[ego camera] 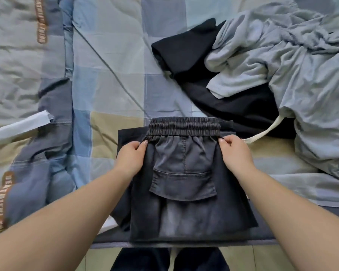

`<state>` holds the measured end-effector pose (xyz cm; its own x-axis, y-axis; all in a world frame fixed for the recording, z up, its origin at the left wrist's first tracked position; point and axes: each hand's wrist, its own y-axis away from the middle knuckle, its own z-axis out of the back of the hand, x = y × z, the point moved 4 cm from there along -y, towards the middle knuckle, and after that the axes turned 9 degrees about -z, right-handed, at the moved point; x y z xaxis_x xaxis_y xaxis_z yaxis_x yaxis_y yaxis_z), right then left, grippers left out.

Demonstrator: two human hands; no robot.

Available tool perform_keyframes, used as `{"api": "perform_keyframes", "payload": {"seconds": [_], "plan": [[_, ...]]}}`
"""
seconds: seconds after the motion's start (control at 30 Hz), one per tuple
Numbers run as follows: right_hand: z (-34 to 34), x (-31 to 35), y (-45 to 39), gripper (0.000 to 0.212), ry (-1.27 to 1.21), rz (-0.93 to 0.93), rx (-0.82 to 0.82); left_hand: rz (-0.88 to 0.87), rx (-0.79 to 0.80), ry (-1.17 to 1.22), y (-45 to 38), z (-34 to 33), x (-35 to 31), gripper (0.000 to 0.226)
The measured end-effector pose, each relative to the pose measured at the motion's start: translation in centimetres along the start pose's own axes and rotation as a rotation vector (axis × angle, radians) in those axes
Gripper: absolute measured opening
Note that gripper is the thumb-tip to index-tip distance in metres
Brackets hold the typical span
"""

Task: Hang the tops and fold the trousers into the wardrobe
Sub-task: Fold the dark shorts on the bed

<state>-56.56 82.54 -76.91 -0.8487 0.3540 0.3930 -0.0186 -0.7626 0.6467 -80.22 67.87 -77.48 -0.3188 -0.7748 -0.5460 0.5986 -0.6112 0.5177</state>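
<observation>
Trousers (pixel 184 180): dark grey, folded to a compact stack on the near edge of the bed (pixel 114 79); waistband (pixel 183 126) at the far end, pocket flap uppermost.
Left hand (pixel 130 158): at the left edge of the trousers just below the waistband; fingers curled, pinching the cloth there.
Right hand (pixel 236 153): at the right edge of the trousers just below the waistband; thumb and fingertips pinching the cloth.
Under the trousers: a second dark layer showing at the left side and beyond the waistband; cannot tell whether a separate folded garment or part of the same one.
Black garment (pixel 186 49): beyond and right of the trousers, loosely heaped, not folded.
Grey garment (pixel 294 71): right of the trousers, crumpled, lying partly over the black one; pale drawcord (pixel 262 133) trailing toward the trousers.
Wardrobe: not in view.
Hangers: none in view.
Done, as judged: this pair folded or very nearly so; final squaring in hand.
Left, as judged: carrying the folded pair to the wardrobe; sorting the two heaped garments, folding or hanging each according to kind.
Progress, as judged: early to middle.
</observation>
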Motion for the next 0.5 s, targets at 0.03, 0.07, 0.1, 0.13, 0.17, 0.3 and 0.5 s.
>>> {"api": "perform_keyframes", "payload": {"seconds": [0.03,0.07,0.1,0.13,0.17,0.3,0.5], "plan": [[-0.7,-0.3,-0.8,0.021,-0.018,-0.004,0.0,0.024,-0.023,0.023,-0.5,-0.6,0.6,0.039],[-1.3,-0.7,-1.1,0.02,-0.036,-0.006,0.0,0.045,-0.057,0.066,-0.4,-1.0,1.0,0.036],[-1.7,-1.2,-1.1,0.02,-0.054,0.003,-0.005,0.056,-0.092,0.109,0.0,-1.3,1.3,0.032],[-1.9,-1.6,-0.8,0.022,-0.065,0.018,-0.009,0.055,-0.105,0.135,0.7,-1.5,1.4,0.029],[-2.2,-2.2,-0.4,0.024,-0.069,0.032,-0.013,0.043,-0.093,0.14,1.5,-1.9,1.6,0.028],[-1.7,-3.3,0.1,0.017,-0.074,0.113,-0.028,-0.061,-0.078,0.117,3.8,-3.1,2.2,0.026],[-0.4,-1.7,-0.5,0.02,-0.118,0.226,-0.171,-0.057,-0.295,0.062,1.2,-3.1,2.1,0.023]]}}
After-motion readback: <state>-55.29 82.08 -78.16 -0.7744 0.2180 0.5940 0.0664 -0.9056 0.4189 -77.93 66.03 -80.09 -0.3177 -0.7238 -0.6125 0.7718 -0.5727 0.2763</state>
